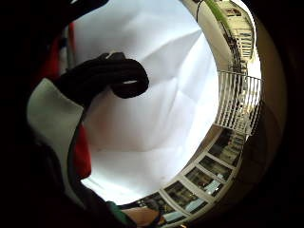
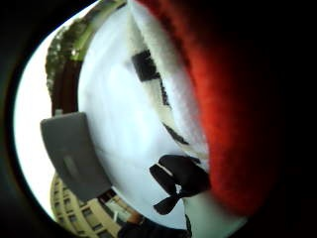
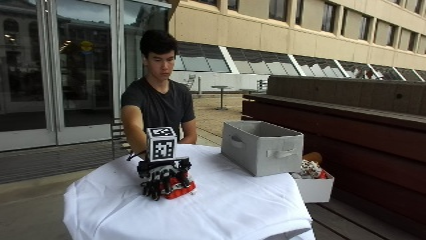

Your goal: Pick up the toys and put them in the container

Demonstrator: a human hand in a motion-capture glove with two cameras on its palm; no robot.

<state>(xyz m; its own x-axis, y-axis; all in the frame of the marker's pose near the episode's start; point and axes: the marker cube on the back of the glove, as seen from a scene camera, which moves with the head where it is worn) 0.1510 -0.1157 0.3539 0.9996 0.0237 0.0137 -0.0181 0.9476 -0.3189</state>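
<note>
A red and white plush toy (image 3: 181, 189) lies on the white tablecloth (image 3: 233, 210) near the table's front left. My gloved right hand (image 3: 162, 176) sits on top of it, fingers curled down around it. In the thumb side palm view the toy (image 2: 233, 124) fills one side, red fleece with a white band and a black bow. In the little finger side palm view a curled gloved finger (image 1: 109, 78) shows, with the toy's red (image 1: 83, 156) beside it. The grey fabric container (image 3: 263, 147) stands at the table's back right and appears again (image 2: 74, 153) beyond the cloth.
A white box (image 3: 314, 189) holding more toys (image 3: 307, 169) sits on the dark wooden bench beside the table's right edge. The person sits behind the table. Bare cloth lies between the hand and the container.
</note>
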